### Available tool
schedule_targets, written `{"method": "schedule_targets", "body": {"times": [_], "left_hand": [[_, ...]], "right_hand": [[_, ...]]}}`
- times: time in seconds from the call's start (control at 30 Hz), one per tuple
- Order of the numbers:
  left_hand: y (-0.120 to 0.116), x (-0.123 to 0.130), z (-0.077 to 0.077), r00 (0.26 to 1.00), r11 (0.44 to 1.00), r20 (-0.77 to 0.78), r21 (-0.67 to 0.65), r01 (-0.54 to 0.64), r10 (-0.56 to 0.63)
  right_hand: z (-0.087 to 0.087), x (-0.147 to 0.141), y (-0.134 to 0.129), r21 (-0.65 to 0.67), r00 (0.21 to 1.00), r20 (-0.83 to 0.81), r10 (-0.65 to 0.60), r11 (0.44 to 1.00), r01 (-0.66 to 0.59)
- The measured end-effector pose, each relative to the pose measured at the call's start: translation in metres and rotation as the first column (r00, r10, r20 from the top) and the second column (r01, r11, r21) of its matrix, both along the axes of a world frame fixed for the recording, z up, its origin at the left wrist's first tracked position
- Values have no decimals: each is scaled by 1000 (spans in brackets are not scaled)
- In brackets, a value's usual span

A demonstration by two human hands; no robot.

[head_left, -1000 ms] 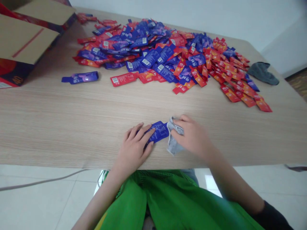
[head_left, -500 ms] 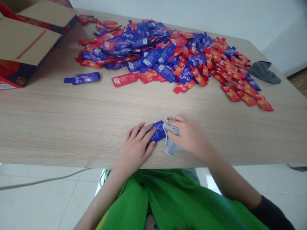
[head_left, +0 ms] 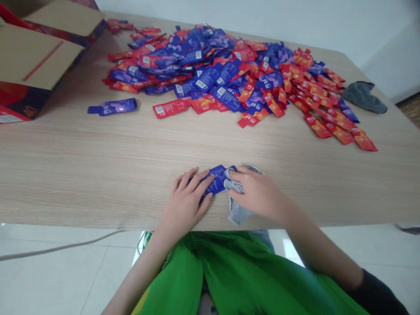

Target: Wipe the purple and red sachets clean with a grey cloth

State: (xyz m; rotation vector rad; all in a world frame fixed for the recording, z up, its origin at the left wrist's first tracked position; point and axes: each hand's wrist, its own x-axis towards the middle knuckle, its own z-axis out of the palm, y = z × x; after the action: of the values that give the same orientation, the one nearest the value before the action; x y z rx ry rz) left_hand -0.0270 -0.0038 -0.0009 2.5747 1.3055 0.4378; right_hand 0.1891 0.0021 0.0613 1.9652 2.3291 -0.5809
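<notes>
A blue sachet with white print lies flat on the table near its front edge. My left hand rests on the sachet's left part with fingers stretched out flat, covering that end. From the right, my right hand grips a light grey cloth, its fingers closed round the bunched fabric. The cloth touches the sachet's right end and hides part of it; the narrow blue tip shows above the cloth.
A heap of blue and red sachets spreads along the back of the table. One blue sachet lies apart at left, near an open cardboard box. A dark grey cloth is at the far right.
My right hand and the grey cloth have shifted slightly down and toward me, and the sachet's narrow tip now shows. My left hand has stayed in place.
</notes>
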Motion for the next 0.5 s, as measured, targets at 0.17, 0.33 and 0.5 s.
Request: {"method": "schedule_targets", "body": {"times": [0.17, 0.33, 0.5], "left_hand": [[0, 0, 0, 1000, 1000, 4, 4, -7, 7], [0, 1, 1, 1000, 1000, 5, -9, -10, 10], [0, 2, 2, 1000, 1000, 0, -17, -11, 11]], "right_hand": [[3, 11, 8, -12, 989, 78, -128, 992, 129], [6, 2, -2, 25, 999, 41, -32, 999, 31], [5, 4, -3, -53, 991, 14, -131, 990, 132]]}}
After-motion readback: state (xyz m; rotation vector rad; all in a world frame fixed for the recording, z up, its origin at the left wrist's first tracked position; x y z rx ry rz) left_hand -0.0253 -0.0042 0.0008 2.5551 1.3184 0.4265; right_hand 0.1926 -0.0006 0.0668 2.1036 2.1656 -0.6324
